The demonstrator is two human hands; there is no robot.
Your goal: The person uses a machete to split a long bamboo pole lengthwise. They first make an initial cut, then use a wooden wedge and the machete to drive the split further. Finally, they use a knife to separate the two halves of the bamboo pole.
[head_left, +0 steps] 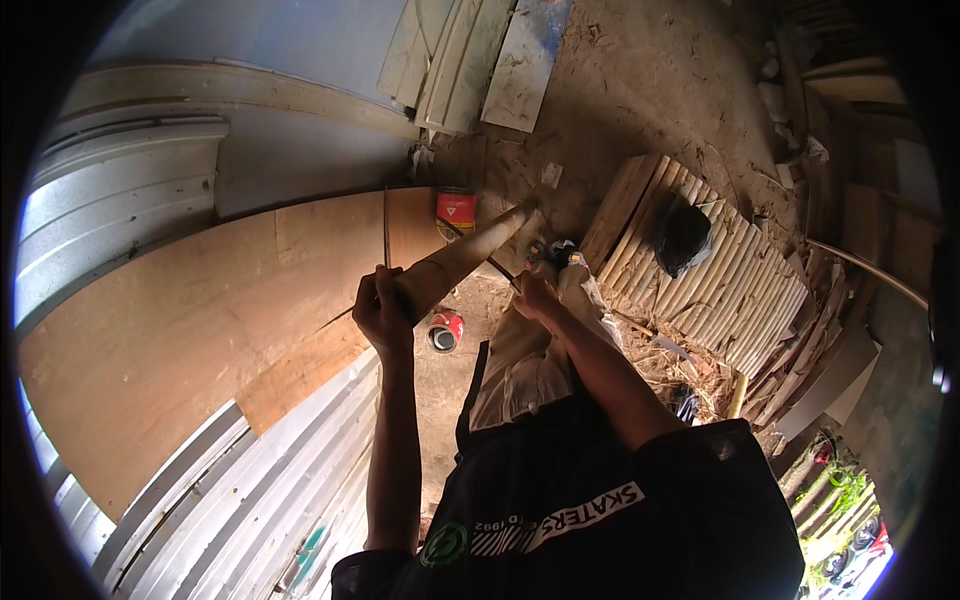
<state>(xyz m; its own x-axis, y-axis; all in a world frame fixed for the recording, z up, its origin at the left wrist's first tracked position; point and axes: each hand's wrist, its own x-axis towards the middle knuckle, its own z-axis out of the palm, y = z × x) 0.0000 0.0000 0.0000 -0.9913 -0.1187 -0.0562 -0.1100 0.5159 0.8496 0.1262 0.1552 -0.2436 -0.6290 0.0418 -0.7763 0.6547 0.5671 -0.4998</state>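
Observation:
A thick, pale bamboo pole point(470, 255) slants from my left hand up and right to the ground ahead of my feet. My left hand point(383, 308) is closed at its near end. A thin dark line point(387, 228) rises just above that hand; whether it is a held stick or a board seam, I cannot tell. My right hand point(537, 297) is closed on a thin dark rod-like tool point(503, 270), which reaches toward the pole and seems to pass behind it. The tool's exact kind is unclear.
A red tin can point(446, 330) and a red-and-yellow container point(455, 210) stand near the pole. Plywood sheets point(200, 340) and corrugated metal point(250, 490) line the left. A slatted bamboo platform point(740, 285) carries a black bag point(683, 238) at right; boards point(525, 70) lean ahead.

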